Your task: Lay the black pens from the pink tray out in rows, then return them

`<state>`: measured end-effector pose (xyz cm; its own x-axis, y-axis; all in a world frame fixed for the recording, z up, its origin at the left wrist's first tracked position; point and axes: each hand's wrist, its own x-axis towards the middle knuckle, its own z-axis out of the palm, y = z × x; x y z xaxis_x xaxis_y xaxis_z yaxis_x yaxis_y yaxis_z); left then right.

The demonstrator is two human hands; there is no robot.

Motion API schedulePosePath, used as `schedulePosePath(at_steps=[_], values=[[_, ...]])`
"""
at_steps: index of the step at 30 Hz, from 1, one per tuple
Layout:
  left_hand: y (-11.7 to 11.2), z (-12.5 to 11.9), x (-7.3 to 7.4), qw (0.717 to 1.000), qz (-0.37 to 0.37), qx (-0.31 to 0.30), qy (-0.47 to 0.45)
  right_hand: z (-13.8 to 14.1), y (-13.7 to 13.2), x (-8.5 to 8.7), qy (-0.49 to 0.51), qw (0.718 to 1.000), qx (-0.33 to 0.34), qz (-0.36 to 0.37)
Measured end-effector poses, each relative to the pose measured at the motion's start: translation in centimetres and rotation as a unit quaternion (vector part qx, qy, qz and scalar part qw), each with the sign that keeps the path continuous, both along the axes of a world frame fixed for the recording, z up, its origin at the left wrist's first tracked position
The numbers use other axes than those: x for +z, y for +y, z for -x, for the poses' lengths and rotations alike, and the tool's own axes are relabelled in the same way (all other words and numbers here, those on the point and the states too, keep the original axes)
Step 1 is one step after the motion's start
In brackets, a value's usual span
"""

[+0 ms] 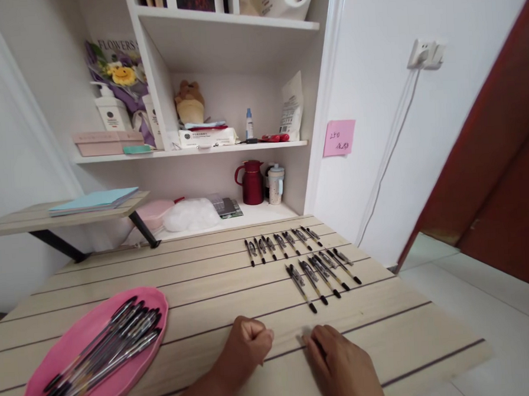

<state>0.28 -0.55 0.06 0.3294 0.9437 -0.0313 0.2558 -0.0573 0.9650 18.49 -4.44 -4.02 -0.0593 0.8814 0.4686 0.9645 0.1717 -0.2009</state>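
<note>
My left hand [244, 348] is closed in a fist just above the table's near part, thumb against the curled fingers, and nothing sticks out of it. To its right my right hand [342, 362] lies low, back upward, with bent fingers drawn together; its palm side is hidden and nothing shows in it. Beyond the hands, several black-capped pens [315, 281] lie side by side in a slanted row. A farther row of similar pens [282, 244] lies behind them. At the left, a pink tray [158, 298] holds a heap of clear-barrelled pens [108, 354].
The striped wooden table [199, 308] meets a white shelf unit [232, 16]. A small raised stand [8, 223] carries light-blue papers [96, 201]. On the low shelf are a red jug [252, 184] and a pale cup [275, 184]. A cord [390, 150] hangs at the right wall.
</note>
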Motion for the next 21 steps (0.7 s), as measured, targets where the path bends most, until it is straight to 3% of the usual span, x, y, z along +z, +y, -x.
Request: schedulePosePath(at_steps=[5, 8, 11, 14, 16, 18, 21], values=[[0.2, 0.6, 0.4, 0.994, -0.109, 0.01, 0.016, 0.1, 0.0, 0.2, -0.003, 1.0, 0.005, -0.005], [0.0, 0.9, 1.1, 0.992, -0.123, 0.038, -0.009, 0.2, 0.0, 0.4, -0.002, 1.0, 0.008, -0.007], [-0.6, 1.8, 2.8, 0.995, -0.096, 0.04, 0.006, 0.3, -0.1, 0.4, 0.001, 1.0, 0.009, -0.011], [-1.2, 4.0, 5.7, 0.981, -0.138, 0.007, 0.133, 0.2, -0.2, 0.2, 0.001, 1.0, 0.008, -0.023], [-1.4, 6.6, 7.8, 0.929, -0.222, 0.015, 0.295, 0.2, -0.2, 0.2, 0.0, 1.0, 0.009, -0.029], [-1.3, 9.9, 9.2, 0.842, -0.265, 0.072, 0.465, 0.1, -0.2, 0.2, -0.001, 1.0, 0.008, -0.029], [-1.3, 15.3, 9.3, 0.721, -0.208, 0.161, 0.641, 0.1, -0.2, 0.3, -0.008, 0.999, 0.008, -0.029]])
